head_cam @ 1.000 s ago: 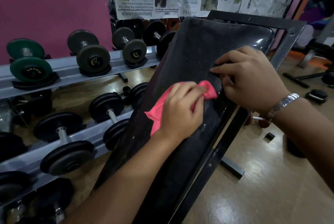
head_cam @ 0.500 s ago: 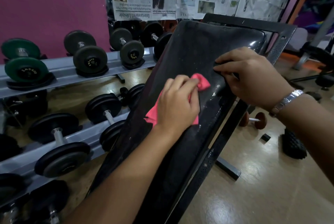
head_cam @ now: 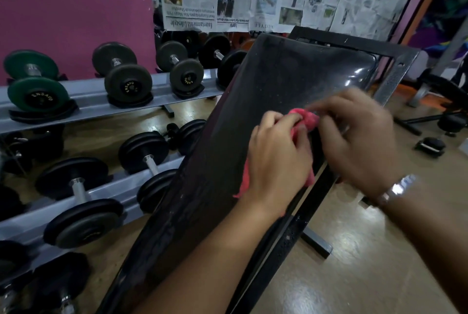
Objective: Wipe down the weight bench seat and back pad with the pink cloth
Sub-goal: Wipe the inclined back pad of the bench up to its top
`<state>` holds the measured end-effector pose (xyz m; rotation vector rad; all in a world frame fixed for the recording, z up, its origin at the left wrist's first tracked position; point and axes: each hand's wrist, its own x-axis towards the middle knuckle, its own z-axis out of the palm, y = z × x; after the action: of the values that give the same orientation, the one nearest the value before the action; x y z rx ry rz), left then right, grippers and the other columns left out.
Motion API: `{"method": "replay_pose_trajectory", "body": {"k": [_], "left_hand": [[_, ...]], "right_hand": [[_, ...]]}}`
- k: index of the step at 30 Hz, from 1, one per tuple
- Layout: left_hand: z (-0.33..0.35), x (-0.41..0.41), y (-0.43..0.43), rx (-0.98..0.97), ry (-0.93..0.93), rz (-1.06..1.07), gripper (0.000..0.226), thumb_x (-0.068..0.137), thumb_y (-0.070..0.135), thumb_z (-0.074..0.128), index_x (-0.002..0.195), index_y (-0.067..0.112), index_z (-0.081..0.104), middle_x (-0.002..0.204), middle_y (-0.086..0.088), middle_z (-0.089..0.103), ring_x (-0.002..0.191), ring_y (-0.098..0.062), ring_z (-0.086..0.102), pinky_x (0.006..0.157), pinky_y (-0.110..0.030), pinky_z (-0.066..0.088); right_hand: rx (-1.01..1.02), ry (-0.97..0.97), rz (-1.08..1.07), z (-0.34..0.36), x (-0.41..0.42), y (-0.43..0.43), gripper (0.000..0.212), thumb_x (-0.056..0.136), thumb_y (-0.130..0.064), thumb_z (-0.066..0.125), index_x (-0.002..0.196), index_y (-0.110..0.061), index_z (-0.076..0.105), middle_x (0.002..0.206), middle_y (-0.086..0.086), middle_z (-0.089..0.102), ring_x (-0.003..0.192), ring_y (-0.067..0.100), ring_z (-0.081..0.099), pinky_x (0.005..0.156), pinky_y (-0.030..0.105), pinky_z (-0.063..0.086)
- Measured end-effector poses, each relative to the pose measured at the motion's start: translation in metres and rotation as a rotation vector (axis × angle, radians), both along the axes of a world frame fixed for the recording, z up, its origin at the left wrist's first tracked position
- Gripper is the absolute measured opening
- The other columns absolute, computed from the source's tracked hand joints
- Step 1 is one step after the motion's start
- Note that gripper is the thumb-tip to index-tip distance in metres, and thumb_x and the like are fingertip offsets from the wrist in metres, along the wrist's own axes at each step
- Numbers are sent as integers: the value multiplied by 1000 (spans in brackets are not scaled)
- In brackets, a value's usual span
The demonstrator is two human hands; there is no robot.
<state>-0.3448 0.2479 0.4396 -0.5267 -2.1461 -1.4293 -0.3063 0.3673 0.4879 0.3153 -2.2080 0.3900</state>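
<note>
The black back pad (head_cam: 278,80) of the weight bench slopes up from the lower left to the upper right, dusty and speckled. My left hand (head_cam: 276,161) presses the crumpled pink cloth (head_cam: 307,118) against the pad near its right edge and is closed over most of it. My right hand (head_cam: 359,141), blurred by motion and wearing a metal watch, meets the cloth's upper end with its fingertips closed on it. The seat is out of view.
A two-tier grey dumbbell rack (head_cam: 83,95) with several dumbbells stands close on the left. The bench's black steel frame (head_cam: 395,68) and floor foot (head_cam: 316,242) lie to the right. Small gear (head_cam: 430,146) sits on the wooden floor beyond. Newspaper covers the far wall.
My right hand has left the pad's right edge and moved left onto the cloth's top end. My left hand with the cloth stays at about the same spot on the pad.
</note>
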Motion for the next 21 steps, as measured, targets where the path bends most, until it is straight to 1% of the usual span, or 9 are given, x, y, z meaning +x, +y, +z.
{"method": "replay_pose_trajectory", "body": {"k": [3,5,7,10,12,13,16,18,21], "left_hand": [[17,2,-13,471,-470,-331,33,94,33,41,113,29,68,115,1,71,102,-17,66,92,-38,53],[23,3,-31,772,-739,-568,26,101,25,38,121,20,54,124,-13,68,96,-27,65,79,-42,53],[25,1,-50,808,-814,-658,27,102,21,36,124,14,49,123,-17,69,92,-36,69,71,-44,55],[14,-22,-71,559,-519,-312,20,100,13,42,110,14,60,98,-10,76,78,-31,73,54,-35,55],[-5,-51,-83,431,-270,-19,17,96,13,50,94,21,65,88,2,74,76,-17,68,60,-32,52],[-17,-65,-88,332,-186,82,18,94,15,51,94,25,66,92,7,72,83,-14,66,71,-31,52],[-53,-97,-86,53,-106,228,28,97,19,51,120,25,64,124,8,63,118,-16,52,100,-27,37],[-63,-104,-76,80,-135,225,30,100,21,49,129,23,59,131,6,58,126,-17,46,104,-26,33],[-74,-104,-65,103,-86,264,32,101,23,47,131,22,57,133,4,58,126,-18,47,109,-37,39]], "right_hand": [[-110,-99,-37,-23,9,-23,43,89,-23,39,111,-10,73,109,6,67,101,16,58,91,16,38],[-81,-98,-101,-33,8,-33,42,93,-26,40,119,-10,69,119,8,63,109,24,56,97,23,38],[48,-66,-213,-42,3,-38,42,97,-36,46,125,-11,65,123,10,59,108,29,53,96,38,43],[274,-21,-373,-57,-5,-37,49,93,-45,58,127,-10,61,127,14,56,108,35,51,86,46,41],[349,49,-392,-57,-12,-28,45,92,-40,61,126,-11,62,124,14,58,104,37,53,82,48,40],[366,69,-400,-52,-17,-22,43,91,-38,60,126,-12,62,123,13,58,103,37,53,81,48,40],[348,123,-404,-30,-38,-14,32,88,-29,61,116,-15,67,118,11,61,99,35,52,78,45,38],[345,134,-376,-27,-49,-21,24,88,-28,62,107,-14,69,113,10,62,95,35,54,77,44,38],[463,132,-229,-44,-43,-24,20,94,-30,62,94,-12,70,103,8,65,89,35,57,73,45,40]]}}
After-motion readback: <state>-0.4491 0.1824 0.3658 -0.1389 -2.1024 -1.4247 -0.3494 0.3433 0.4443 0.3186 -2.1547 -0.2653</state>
